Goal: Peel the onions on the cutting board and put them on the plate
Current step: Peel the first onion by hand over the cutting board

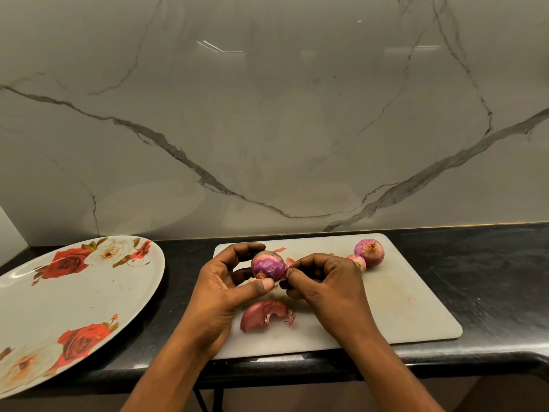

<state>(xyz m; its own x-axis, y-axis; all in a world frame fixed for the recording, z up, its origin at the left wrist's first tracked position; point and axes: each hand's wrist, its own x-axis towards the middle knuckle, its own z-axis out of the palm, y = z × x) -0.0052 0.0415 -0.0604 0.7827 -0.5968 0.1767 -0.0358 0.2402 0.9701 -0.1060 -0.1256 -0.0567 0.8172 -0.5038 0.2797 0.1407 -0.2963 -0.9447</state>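
Above the cutting board (401, 307), the left hand (225, 292) grips a half-peeled onion (268, 265) while the right hand (326, 281) pinches its loose skin; stripping the remainder likely comes next, before the plate (74, 307).

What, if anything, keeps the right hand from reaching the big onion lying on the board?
Probably nothing, so yes: the big onion sits just beyond the right hand, only the small onion lying between them.
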